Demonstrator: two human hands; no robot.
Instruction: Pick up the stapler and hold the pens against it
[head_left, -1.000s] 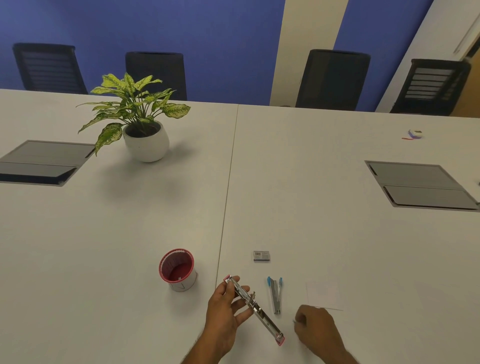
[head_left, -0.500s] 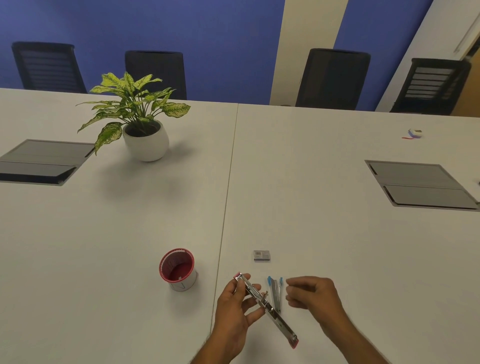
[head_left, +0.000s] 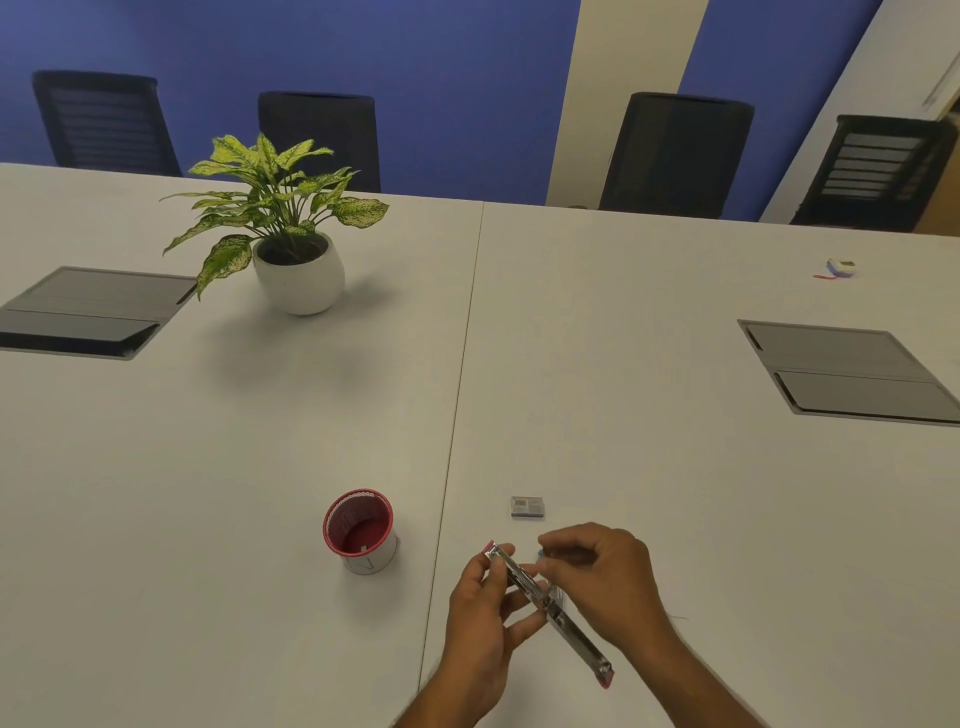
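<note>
Right hand moved left, now over the blue item, fingers curled, pinching something small at the opened stapler; left hand grips the stapler near its middle, at near table edge. Small box just beyond; red cup left; plant far left

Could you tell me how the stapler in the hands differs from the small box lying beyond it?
The stapler is long, silvery and swung open, with red ends; the small box is short, grey and closed. The stapler is gripped by the left hand above the table; the small box lies flat on it, untouched. Both sit right of the table's seam.
</note>
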